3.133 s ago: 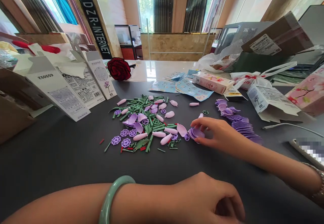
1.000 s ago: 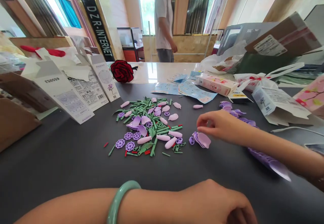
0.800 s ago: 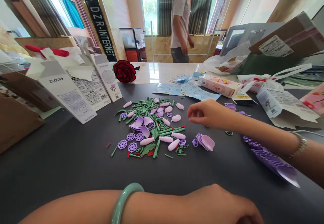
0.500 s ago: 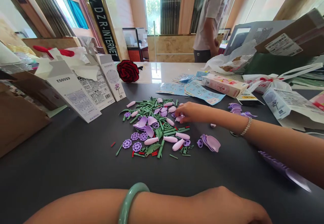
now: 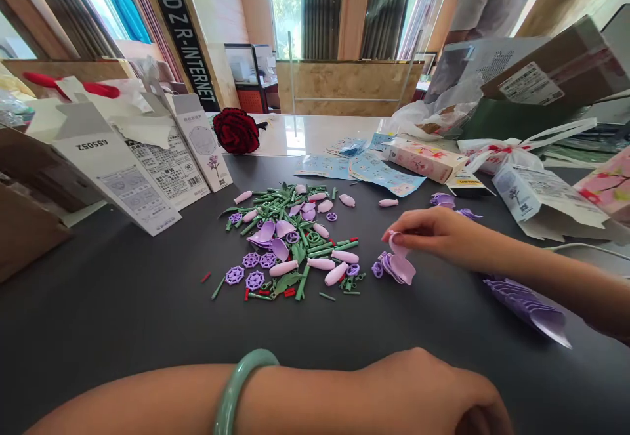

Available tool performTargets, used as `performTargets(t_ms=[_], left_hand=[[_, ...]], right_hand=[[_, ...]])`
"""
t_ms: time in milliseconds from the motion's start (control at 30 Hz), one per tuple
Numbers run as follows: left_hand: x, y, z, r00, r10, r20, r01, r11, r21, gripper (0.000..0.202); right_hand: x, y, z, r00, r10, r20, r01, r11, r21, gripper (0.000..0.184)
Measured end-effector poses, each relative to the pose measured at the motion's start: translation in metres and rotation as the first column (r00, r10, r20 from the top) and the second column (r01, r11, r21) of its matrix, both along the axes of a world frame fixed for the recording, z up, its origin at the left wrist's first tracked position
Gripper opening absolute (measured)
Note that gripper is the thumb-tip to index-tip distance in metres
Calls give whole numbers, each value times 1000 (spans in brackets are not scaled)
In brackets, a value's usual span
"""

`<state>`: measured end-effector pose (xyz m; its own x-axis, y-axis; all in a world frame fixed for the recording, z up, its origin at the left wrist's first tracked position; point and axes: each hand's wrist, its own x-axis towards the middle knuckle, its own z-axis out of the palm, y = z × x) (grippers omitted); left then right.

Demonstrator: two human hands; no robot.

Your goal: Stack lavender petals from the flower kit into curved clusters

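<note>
My right hand [image 5: 436,237] pinches a pale lilac plastic petal [image 5: 398,243] between thumb and fingertips. The petal is just above a small stack of lilac petals [image 5: 396,269] lying on the dark tabletop [image 5: 123,330]. To the left of my hand lies a loose pile of green stems, leaves, pink buds and purple parts [image 5: 290,245]. My left hand [image 5: 433,392] rests near the bottom edge of the picture, wearing a jade-green bangle [image 5: 241,389]. Its fingers are mostly cut off, and nothing shows in it.
A strip of lilac petals [image 5: 526,307] lies beyond my right forearm. Printed cards [image 5: 113,166] stand at the left, behind a red rose [image 5: 236,131]. Instruction sheets [image 5: 361,171], pink boxes [image 5: 426,161] and plastic bags [image 5: 497,153] lie along the back. A person [image 5: 492,2] stands at the top right.
My right hand has moved back from the pile to the right, over the petal stack, and now pinches a petal. The standing person has moved right, partly out of view.
</note>
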<state>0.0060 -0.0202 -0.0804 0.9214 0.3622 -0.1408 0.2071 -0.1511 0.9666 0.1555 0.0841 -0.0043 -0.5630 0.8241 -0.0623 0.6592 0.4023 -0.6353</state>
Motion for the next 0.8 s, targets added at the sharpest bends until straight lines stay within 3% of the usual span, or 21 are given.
performTargets(t_ms=[100,267,400,533,667,800], left_hand=[[-2,-1,12,1000,8,-23,-9,1000,-29,12],[-4,-2,19,999,32,-36,-33,999,-39,11],[-3,-2,16,999,27,-37,-29,999,-38,12],[-1,-2,16,999,23,-36,-24,999,-30,12],[0,-2,15,998,39,-48,-40,999,-23,15],[0,-2,14,998,47,-50,-48,998,-26,13]], right_hand=[[8,-11,-6,999,-53,-8,52,996,-72,38],[8,-16,-17,994,-95,50,94,995,18,31],[6,-19,-20,991,-84,106,63,981,185,31],[1,-30,-24,981,-124,150,59,925,376,37],[-9,-42,-34,904,-154,400,-9,927,376,39],[-19,-47,-40,799,-193,570,-67,913,402,29]])
